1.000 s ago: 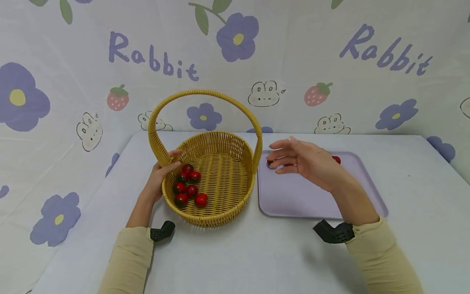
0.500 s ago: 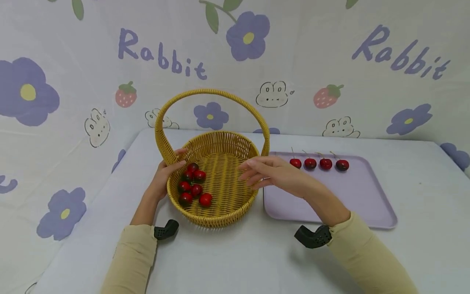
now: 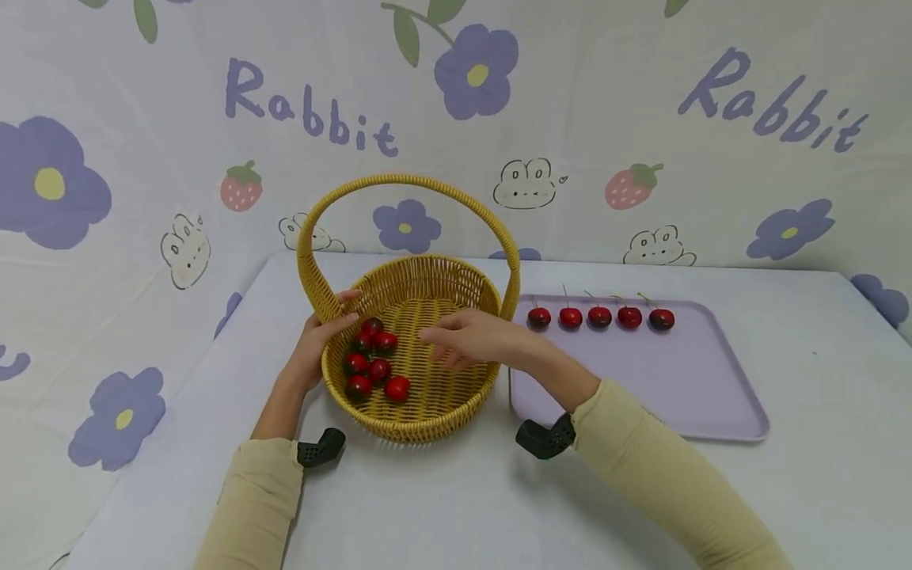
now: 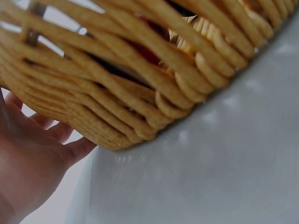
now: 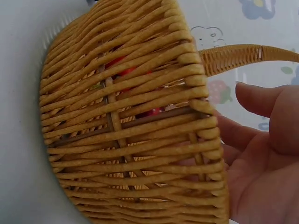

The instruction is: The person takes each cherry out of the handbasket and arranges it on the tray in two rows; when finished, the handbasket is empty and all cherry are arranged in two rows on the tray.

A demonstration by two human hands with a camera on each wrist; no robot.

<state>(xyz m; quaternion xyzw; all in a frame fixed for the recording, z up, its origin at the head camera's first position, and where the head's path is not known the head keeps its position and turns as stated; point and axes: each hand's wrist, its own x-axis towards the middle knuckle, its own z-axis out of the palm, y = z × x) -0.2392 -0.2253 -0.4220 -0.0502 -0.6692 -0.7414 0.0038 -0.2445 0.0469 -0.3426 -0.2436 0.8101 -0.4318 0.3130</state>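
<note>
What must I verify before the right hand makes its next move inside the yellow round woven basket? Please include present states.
1. Left hand holding the basket: ok, at its left side.
2. Right hand free: ok, no cherry is visible in it.
3. Glossy round red cherries inside the basket: ok, seven show.
4. Right hand touching them: not ok, a gap shows.
5. Stems on them: cannot tell, too small.
6. Five stemmed red cherries in a row on the lavender rectangular tray: ok.
</note>
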